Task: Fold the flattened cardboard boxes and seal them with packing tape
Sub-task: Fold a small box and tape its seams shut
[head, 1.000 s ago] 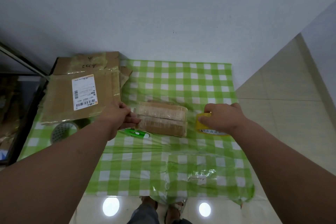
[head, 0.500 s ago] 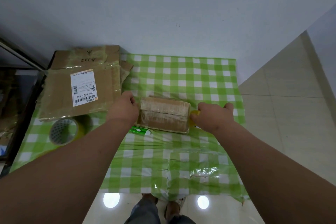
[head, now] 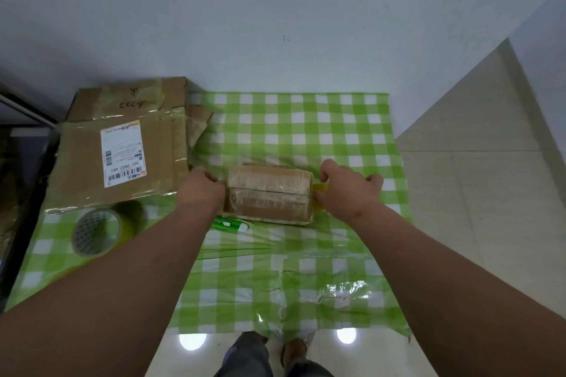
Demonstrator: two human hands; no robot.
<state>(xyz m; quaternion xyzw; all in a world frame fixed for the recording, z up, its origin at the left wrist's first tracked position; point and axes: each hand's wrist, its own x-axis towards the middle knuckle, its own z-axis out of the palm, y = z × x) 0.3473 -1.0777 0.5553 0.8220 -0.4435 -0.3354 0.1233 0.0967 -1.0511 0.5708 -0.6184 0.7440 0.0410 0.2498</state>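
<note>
Overhead, a pale grey wall (head: 275,9) is seen behind the worktop (head: 306,131), which is covered in glossy green-and-white check; beige floor tiles (head: 474,177) lie to the right. Flattened cardboard boxes (head: 128,162) are stacked at the far left corner, a tape roll (head: 98,231) just in front of them. A small folded box (head: 269,193) is set mid-worktop. Its left end is pinched by the left hand (head: 202,190). A yellow tape roll (head: 320,188) is clasped in the right hand's (head: 346,190) curled grip, touching the box's right end. A green cutter (head: 229,225) lies alongside.

two tape rolls (head: 98,231) (head: 320,196), one folded box (head: 269,194)
</note>
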